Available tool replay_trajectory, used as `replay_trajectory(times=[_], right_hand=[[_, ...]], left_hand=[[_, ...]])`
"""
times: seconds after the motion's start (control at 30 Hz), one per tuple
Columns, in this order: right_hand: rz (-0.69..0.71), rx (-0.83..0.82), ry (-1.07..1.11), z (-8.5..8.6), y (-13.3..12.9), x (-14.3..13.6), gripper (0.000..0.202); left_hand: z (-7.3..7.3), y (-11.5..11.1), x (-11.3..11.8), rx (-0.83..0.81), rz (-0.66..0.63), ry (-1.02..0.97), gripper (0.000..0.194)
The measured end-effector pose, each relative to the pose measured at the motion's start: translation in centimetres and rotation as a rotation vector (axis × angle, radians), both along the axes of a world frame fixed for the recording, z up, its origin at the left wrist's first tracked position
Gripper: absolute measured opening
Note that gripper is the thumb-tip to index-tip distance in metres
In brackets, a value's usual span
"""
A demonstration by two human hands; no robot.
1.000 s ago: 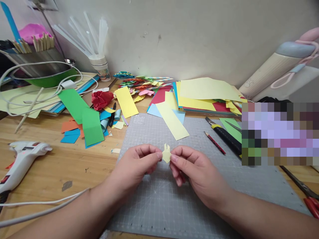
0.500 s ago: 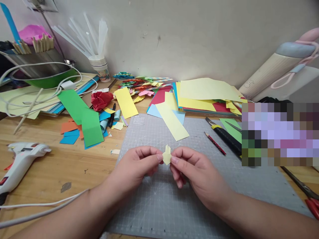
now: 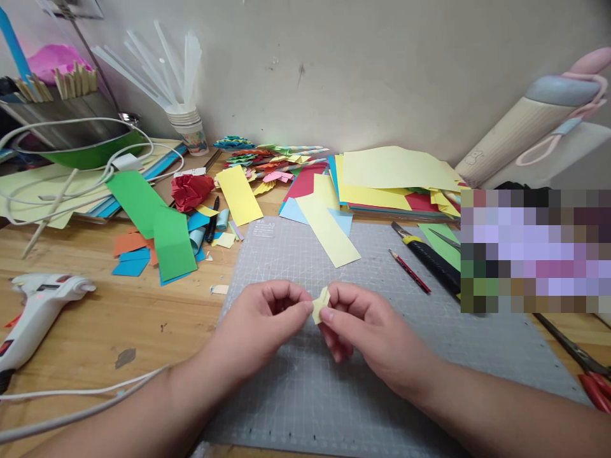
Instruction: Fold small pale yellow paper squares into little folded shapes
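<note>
A plain pale wall [image 3: 238, 70] backs a wooden table [image 3: 157, 337], with a grey gridded mat [image 3: 296, 394] laid over its middle. Above the mat, between the two hands, is a small folded piece [image 3: 317, 309] of pale yellow paper.

The left hand [image 3: 270, 315] pinches the piece at its left edge, thumb against forefinger. The right hand [image 3: 370, 321] has its thumb laid over the near right part of the piece and its forefinger up by the far right end, so its grip is also closed on the paper; what the fingers do behind is hidden. The long axis of the piece runs from near to far and leans right at the far end. It lies right of the left grip and left of the right one, touching both, with the right hand covering more of it.

Beyond, on the far part of the mat, a pale yellow strip [image 3: 331, 235] slants from far left to near right. To the right lie a pencil [image 3: 409, 271] and a black cutter [image 3: 432, 264]; scissors [image 3: 592, 381] sit at the right edge. Left of the mat are green strips [image 3: 175, 242] and, nearer, a glue gun [image 3: 42, 299].
</note>
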State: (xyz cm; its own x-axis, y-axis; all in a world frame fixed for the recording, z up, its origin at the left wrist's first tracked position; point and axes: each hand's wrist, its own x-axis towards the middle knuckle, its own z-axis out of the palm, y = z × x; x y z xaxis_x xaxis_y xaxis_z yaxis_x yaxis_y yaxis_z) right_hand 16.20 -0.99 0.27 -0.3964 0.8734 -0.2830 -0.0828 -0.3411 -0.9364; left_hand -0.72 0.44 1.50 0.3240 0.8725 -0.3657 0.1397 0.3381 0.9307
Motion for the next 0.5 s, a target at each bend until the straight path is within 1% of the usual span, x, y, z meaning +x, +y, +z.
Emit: replay_trajectory(times=[0.07,0.13,0.23,0.5], right_hand=[[-0.02,0.008,-0.019,-0.01,-0.02,0.03,0.024],[-0.063,-0.01,0.022,-0.19,-0.05,0.04,0.024],[-0.097,-0.036,0.083,-0.54,-0.07,-0.03,0.026],[-0.05,-0.014,0.061,-0.37,-0.11,0.01,0.023]], left_hand=[[-0.02,-0.06,0.07,0.023,0.022,-0.007,0.019],[-0.17,-0.13,0.11,0.025,0.036,-0.031,0.02],[-0.31,-0.22,0.14,0.051,0.0,-0.043,0.019],[0.08,-0.29,0.27,0.045,-0.056,-0.019,0.016]])
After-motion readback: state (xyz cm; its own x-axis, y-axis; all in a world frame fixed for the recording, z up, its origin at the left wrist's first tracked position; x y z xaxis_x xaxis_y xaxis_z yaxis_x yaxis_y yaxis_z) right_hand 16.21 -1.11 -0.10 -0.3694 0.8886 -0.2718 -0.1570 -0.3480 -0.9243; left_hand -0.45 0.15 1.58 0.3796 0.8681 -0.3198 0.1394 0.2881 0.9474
